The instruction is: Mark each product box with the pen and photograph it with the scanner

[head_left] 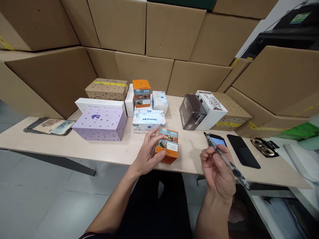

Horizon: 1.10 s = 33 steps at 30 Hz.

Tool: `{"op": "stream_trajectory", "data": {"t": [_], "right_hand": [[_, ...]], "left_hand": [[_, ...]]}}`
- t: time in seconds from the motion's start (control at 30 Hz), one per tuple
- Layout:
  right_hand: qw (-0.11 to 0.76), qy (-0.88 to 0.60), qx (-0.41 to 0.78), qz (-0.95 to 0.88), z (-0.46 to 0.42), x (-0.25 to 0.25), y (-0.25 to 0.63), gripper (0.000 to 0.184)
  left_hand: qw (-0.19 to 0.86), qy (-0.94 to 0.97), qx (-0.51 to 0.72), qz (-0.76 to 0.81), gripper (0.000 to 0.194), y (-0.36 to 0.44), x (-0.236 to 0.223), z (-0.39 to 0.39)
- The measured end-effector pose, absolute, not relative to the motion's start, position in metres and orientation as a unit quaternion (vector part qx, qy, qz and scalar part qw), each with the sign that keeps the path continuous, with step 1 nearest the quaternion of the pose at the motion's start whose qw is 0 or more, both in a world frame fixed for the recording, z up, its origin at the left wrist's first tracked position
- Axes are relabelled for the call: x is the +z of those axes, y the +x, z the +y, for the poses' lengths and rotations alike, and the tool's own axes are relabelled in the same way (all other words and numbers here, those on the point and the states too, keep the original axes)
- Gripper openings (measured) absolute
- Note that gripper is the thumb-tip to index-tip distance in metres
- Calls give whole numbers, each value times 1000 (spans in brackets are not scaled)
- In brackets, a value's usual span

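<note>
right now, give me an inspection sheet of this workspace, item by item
surface: pale wooden table, bare along its near edge
job's things: orange box on the table under the left hand; pen in the right hand
clutter: purple box, tissue pack, second orange box, dark box, white box, two phones, booklet at the far left, scissors
hands: left hand grips the orange box; right hand holds the pen above the table edge
cables: nothing seen
surroundings: stacked cartons behind the table, grey floor
</note>
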State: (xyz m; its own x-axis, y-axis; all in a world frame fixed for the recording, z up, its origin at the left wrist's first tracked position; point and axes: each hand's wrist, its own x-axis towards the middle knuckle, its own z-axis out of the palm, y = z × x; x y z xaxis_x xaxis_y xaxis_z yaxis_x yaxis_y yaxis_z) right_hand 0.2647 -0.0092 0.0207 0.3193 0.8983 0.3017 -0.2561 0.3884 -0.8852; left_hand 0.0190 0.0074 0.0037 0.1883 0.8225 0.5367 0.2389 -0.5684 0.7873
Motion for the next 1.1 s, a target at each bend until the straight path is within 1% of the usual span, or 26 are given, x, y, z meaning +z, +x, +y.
{"op": "stream_trajectory", "data": {"t": [0.07,0.1,0.17,0.23,0.3,0.4,0.47,0.63,0.83,0.93,1.1], "right_hand": [[721,-364,412,-422,-10,29,251,13],[723,-361,410,-422,-10,35,244,13],[722,-365,395,-435,-9,45,231,19],[711,-369,385,-459,-8,53,221,25],[686,-378,382,-490,-5,58,212,28],[630,-411,368,-546,2,58,200,22],[603,-431,360,-567,9,54,194,22],[601,-467,326,-561,17,45,189,23],[533,-466,204,-676,14,49,189,17],[530,-467,189,-682,15,51,189,18],[512,-481,163,-693,14,54,187,21]], "left_hand": [[241,730,536,349,40,20,4,6],[221,737,536,346,35,20,4,6],[183,753,526,349,27,20,4,5],[154,767,514,352,25,20,4,6],[138,774,507,354,25,21,5,6],[133,776,502,359,26,21,5,7],[133,775,505,356,26,21,4,8],[140,770,515,348,29,20,4,9],[147,755,537,346,40,21,1,11],[159,746,551,340,42,21,1,11],[164,744,551,341,41,21,1,11]]}}
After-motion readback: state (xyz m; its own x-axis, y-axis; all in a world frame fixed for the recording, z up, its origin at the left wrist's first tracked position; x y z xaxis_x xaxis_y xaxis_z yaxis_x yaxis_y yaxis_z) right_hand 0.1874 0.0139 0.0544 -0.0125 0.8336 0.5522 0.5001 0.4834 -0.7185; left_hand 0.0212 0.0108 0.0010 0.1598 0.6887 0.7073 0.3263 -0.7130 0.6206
